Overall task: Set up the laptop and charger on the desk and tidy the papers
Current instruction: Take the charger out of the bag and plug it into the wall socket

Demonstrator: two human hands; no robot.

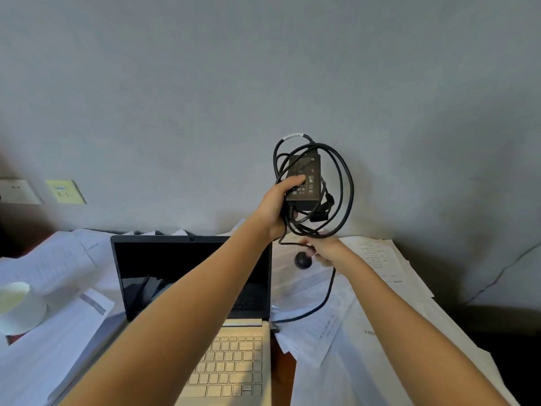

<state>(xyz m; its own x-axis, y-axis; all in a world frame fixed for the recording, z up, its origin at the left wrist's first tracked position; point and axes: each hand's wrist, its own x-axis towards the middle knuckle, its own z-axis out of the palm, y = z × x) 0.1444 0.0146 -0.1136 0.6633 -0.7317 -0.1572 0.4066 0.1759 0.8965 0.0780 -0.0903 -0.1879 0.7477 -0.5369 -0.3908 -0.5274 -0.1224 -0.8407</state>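
An open laptop (pixel 234 356) with a dark screen and a pale keyboard sits on the desk in front of me. My left hand (pixel 276 206) holds the black charger brick (pixel 304 180) raised above the desk against the wall, with loops of its black cable (pixel 347 183) hanging around it. My right hand (pixel 325 250) pinches the cable just below the loops, beside a round black plug (pixel 302 260). From there the cable runs down to the laptop's right side (pixel 322 303). Loose printed papers (pixel 366 317) cover the desk on both sides.
A white paper cup (pixel 17 306) lies on the papers at the left. Two wall sockets (pixel 66 191) sit low on the grey wall at the left. The desk's right edge (pixel 456 323) drops to a dark floor.
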